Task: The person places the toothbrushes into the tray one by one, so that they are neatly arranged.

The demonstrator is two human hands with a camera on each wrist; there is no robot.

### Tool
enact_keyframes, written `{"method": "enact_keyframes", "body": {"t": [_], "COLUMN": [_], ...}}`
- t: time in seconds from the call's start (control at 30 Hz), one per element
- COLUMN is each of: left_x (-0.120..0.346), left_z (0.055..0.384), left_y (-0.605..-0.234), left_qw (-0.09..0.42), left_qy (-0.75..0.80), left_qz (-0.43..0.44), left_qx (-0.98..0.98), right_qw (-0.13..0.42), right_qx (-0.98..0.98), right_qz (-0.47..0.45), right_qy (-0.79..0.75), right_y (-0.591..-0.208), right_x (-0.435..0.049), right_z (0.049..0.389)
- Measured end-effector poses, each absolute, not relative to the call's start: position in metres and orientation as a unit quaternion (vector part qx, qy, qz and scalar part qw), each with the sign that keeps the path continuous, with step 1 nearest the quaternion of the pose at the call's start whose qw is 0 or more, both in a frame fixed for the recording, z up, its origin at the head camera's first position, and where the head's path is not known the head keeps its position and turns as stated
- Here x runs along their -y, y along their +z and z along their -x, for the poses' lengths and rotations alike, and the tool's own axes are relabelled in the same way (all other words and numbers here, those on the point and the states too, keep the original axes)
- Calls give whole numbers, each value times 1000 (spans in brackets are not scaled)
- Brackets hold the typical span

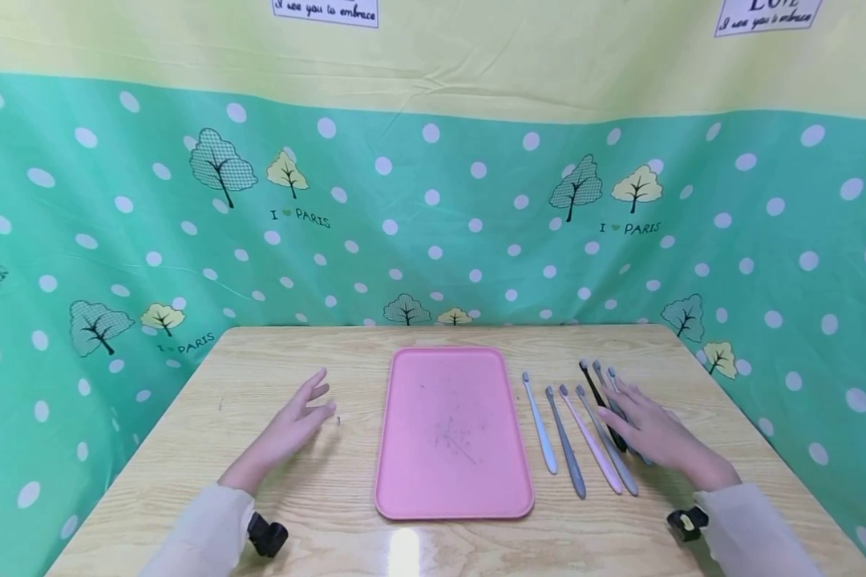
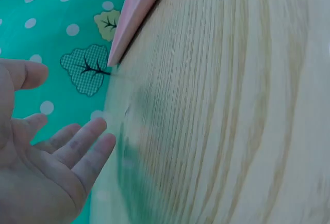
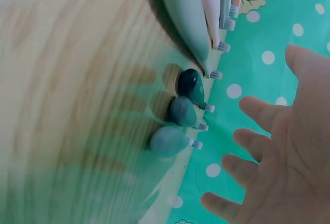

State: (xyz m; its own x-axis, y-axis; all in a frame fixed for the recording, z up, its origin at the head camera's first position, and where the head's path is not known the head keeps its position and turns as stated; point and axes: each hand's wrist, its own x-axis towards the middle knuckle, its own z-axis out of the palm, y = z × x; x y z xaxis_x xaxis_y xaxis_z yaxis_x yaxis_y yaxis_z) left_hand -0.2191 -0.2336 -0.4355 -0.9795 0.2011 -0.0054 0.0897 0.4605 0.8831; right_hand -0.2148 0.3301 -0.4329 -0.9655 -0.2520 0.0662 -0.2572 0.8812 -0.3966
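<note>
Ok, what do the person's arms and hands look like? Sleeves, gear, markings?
The left hand and right hand are bare; no gloves or rings show. Left sleeve and right sleeve are long, whitish and plain. A small, blocky black device sits by each cuff, left device and right device. No cables visible.

Whitish sleeves (image 1: 202, 535) are worn with black wrist cameras (image 1: 268, 536).

The pink tray (image 1: 453, 433) is lying on the wooden table (image 1: 310, 513), the left hand (image 1: 297, 422) is hovering left of it, and the right hand (image 1: 653, 430) is hovering over the rightmost toothbrushes (image 1: 590, 439) beside the tray.
</note>
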Motion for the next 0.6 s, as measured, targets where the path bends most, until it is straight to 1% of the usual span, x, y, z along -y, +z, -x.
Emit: {"method": "enact_keyframes", "body": {"t": [0.23,0.6], "left_x": [221,200], "left_z": [224,225], "left_y": [-443,-456], "left_qw": [87,120], "left_qy": [595,629], "left_qz": [-70,-70], "left_qx": [-796,-765], "right_qw": [8,26], "right_qx": [969,961], "right_qz": [-140,-169], "right_qy": [203,217], "right_y": [-430,-429], "right_x": [-323,-313], "right_z": [214,214]}}
